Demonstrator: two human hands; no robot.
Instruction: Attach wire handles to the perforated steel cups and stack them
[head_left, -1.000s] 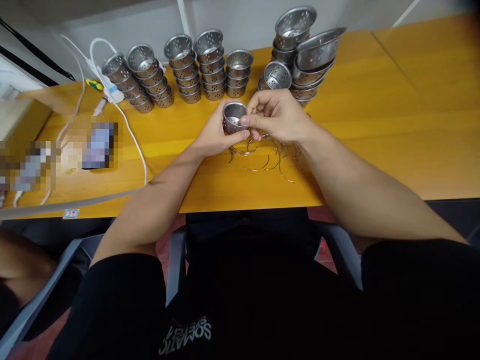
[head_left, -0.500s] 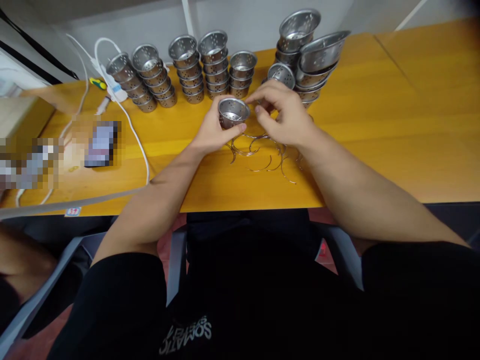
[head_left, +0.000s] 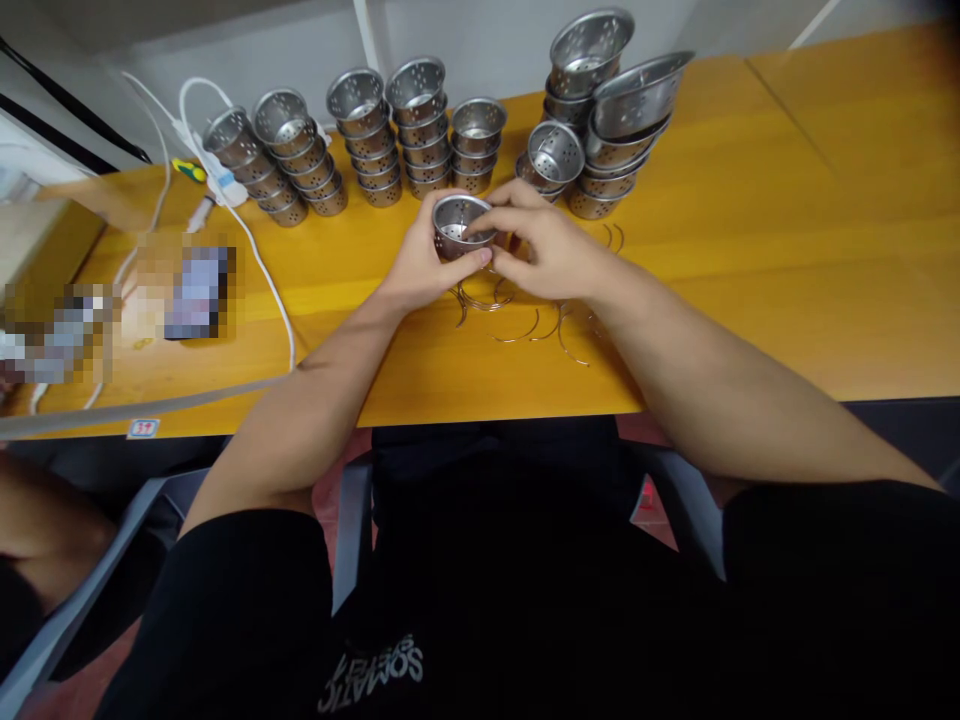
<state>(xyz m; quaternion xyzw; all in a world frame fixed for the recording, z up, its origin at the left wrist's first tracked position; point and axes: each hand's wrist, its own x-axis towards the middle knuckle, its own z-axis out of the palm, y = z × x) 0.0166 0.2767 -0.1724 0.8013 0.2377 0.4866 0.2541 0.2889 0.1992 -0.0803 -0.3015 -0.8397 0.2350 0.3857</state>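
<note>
My left hand (head_left: 424,268) grips a small perforated steel strainer cup (head_left: 454,222) from below and the left, holding it just above the yellow wooden table (head_left: 750,260). My right hand (head_left: 541,250) is closed against the cup's right rim, thumb and fingers pinched there; whether it holds a wire is hidden. Several curved wire handles (head_left: 536,322) lie loose on the table under and in front of both hands.
Leaning stacks of strainer cups (head_left: 300,160) line the back edge, with taller stacks and wider bowls (head_left: 615,120) at the right. A white power strip and cable (head_left: 225,185) run at the left. Another person's arm (head_left: 45,540) shows at lower left.
The cup turned from tilted to upright and shifted slightly left. My right hand drew off the rim half a second ago and has come back against it.
</note>
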